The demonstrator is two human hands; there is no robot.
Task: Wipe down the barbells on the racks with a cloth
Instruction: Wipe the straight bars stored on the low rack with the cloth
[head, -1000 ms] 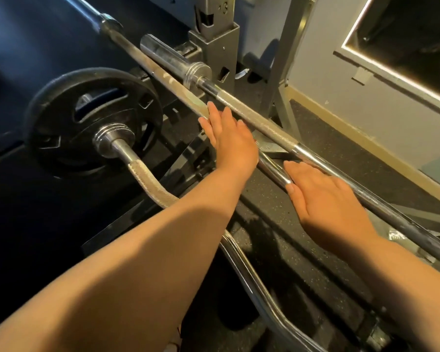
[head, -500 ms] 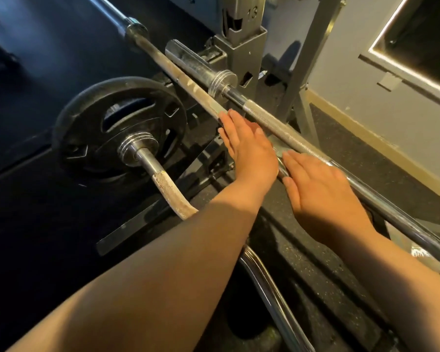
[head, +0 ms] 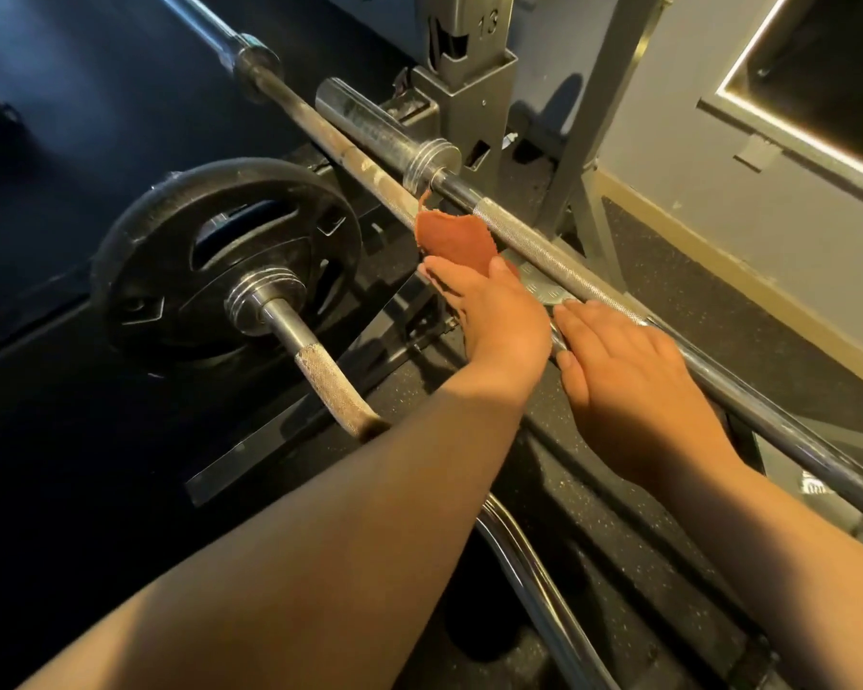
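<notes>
The worn bar [head: 335,136] lies on the rack [head: 474,107] with its long axis slanting from the far upper left down toward the near right. Its shaft is dull and blotched with pale patches and rust-brown, with fine knurling just ahead of the hands and a grey collar farther up. A small rust-orange cloth [head: 454,241] with a ragged edge sits on this bar, one corner sticking up past the fingertips. The left hand [head: 499,321] lies palm-down over it, fingers fairly straight and pressing the cloth to the shaft. The thumb is out of sight. Just beside it, nearer along the same bar, the right hand [head: 624,385] rests flat with relaxed, straight fingers, gripping nothing. A short gleam of steel shows between the two hands. Close alongside and parallel runs a chrome bar [head: 544,254], brighter, with a thick sleeve at its far end, a crisp knurled stretch and smooth polished steel running on to the lower right. To the left a curl bar [head: 332,390] carries a black plate [head: 170,251]. Its knurled grip is rusty, and it passes under the left forearm. The rack upright bears the number 13. Below is a dark speckled floor [head: 594,515], and a grey wall [head: 718,191] stands to the right.
</notes>
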